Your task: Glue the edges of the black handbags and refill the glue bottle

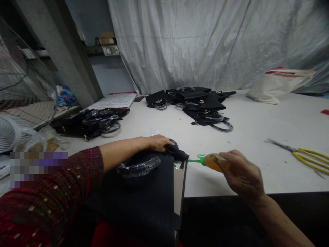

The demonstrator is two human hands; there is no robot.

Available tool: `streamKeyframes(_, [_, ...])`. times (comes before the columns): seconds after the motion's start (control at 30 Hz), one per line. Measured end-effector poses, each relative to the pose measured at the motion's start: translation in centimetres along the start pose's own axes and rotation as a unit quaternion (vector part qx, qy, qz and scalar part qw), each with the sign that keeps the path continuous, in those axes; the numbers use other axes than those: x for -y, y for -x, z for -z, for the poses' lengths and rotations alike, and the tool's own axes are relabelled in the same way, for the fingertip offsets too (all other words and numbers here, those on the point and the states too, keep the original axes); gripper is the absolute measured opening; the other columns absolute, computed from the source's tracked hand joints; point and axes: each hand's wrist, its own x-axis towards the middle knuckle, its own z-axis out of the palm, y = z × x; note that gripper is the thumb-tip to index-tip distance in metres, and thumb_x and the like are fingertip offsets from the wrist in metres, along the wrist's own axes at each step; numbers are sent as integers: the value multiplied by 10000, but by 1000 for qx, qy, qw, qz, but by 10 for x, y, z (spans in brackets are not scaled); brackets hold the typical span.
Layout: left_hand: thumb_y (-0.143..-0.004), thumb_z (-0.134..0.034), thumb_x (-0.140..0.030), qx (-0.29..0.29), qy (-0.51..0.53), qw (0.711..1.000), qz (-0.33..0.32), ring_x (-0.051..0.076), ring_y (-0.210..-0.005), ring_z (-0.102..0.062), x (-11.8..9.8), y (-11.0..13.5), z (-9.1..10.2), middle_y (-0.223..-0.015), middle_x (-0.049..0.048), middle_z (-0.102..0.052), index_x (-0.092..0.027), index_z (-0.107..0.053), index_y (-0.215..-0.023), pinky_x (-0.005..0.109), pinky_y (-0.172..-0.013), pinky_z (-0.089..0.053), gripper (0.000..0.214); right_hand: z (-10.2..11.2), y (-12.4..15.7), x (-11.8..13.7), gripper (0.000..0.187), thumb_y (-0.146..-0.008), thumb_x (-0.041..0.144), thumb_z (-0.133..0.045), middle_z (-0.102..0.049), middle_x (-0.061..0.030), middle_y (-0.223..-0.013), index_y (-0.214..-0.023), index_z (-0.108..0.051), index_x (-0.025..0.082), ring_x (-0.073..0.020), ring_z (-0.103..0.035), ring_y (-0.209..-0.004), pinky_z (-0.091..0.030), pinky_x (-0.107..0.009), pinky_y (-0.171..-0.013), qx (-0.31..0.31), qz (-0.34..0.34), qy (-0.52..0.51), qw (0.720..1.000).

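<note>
Red patterned sleeve (59, 192), nearest us, reaches in left of the black bag (144, 202), which is at the table's (257, 130) near edge; the left hand (159, 142) grasps a dark fold (177, 152) at the bag's top, the contents out of sight; right of the bag, a green nozzle (196, 161) is at its edge, contact unclear, on a bottle (217, 164) of amber liquid wrapped in the right hand (243, 176); looks like applying liquid, calling for a steady tip and light squeeze; beyond the bag, rightward, a pale sack (277, 87), contents hidden; then yellow-handled scissors (295, 150).
</note>
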Motion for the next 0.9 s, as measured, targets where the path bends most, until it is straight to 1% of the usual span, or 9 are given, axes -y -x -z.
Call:
streamKeyframes(0.1, [-866, -662, -169, -2, 0, 1000, 0, 162, -859, -687, 0, 1, 0, -982, -10, -770, -263, -740, -1117, 226, -755, -434, 279, 2, 1, 1, 221, -926, 169, -633, -621, -31, -899, -1144, -630, 208, -137, -631, -682, -530, -241, -557, 15, -4, -9, 1000])
streamKeyframes(0.23, [-870, -663, -174, -7, -1, 1000, 1, 166, -866, -687, 0, 1, 0, -988, -7, -770, -267, -737, -1120, 231, -748, -430, 277, 0, 1, 0, 242, -912, 153, -647, -630, -42, -934, -1148, -629, 202, -154, -652, -739, -551, -258, -609, -7, -13, 0, 1000])
streamKeyframes(0.37, [-876, -671, -196, -5, 0, 1000, -2, 169, -862, -686, 0, 0, 0, -979, 7, -771, -257, -740, -1116, 232, -732, -427, 257, -2, 0, 0, 212, -920, 154, -635, -631, -38, -913, -1126, -631, 203, -149, -652, -720, -553, -253, -600, 13, -20, -9, 1000])
streamKeyframes(0.5, [-891, -673, -234, -7, 5, 1000, -6, 168, -862, -685, 1, 0, -1, -975, 16, -772, -246, -742, -1110, 236, -741, -431, 230, 4, 3, 8, 224, -922, 157, -638, -628, -35, -904, -1139, -622, 209, -146, -653, -707, -554, -248, -588, 23, -23, -22, 999])
streamKeyframes(0.6, [-879, -684, -236, -7, 8, 1000, -6, 167, -843, -680, 1, 0, -2, -957, 7, -774, -258, -746, -1099, 243, -749, -432, 230, 9, 6, 18, 235, -931, 129, -601, -621, -26, -877, -1149, -616, 214, -136, -645, -668, -548, -236, -557, 56, -14, -48, 997])
streamKeyframes(0.67, [-874, -680, -220, -8, 9, 1000, -7, 166, -839, -677, 1, 0, -2, -951, 2, -774, -266, -746, -1106, 246, -759, -434, 246, 11, 7, 23, 277, -919, 96, -595, -620, -29, -886, -1169, -609, 214, -135, -641, -674, -542, -231, -550, 48, -3, -42, 998])
streamKeyframes(0.73, [-866, -671, -192, -10, 9, 1000, -8, 166, -842, -675, 1, 0, -3, -957, 1, -775, -270, -745, -1122, 248, -774, -435, 278, 12, 7, 27, 309, -901, 74, -606, -617, -30, -894, -1177, -606, 213, -133, -634, -673, -533, -226, -542, 27, 15, -13, 999])
streamKeyframes(0.77, [-856, -671, -177, -10, 10, 1000, -8, 165, -843, -674, 2, 0, -3, -961, 1, -775, -272, -745, -1129, 249, -782, -435, 298, 12, 8, 29, 313, -899, 68, -600, -616, -29, -891, -1177, -603, 211, -130, -630, -665, -527, -222, -532, 26, 25, -2, 999])
streamKeyframes(0.9, [-851, -680, -191, -10, 16, 1000, -12, 170, -843, -670, 3, -2, -4, -978, 13, -774, -268, -751, -1141, 256, -794, -436, 308, 13, 13, 36, 326, -905, 71, -574, -628, -28, -889, -1198, -596, 212, -130, -637, -653, -527, -222, -513, 56, 45, -10, 997])
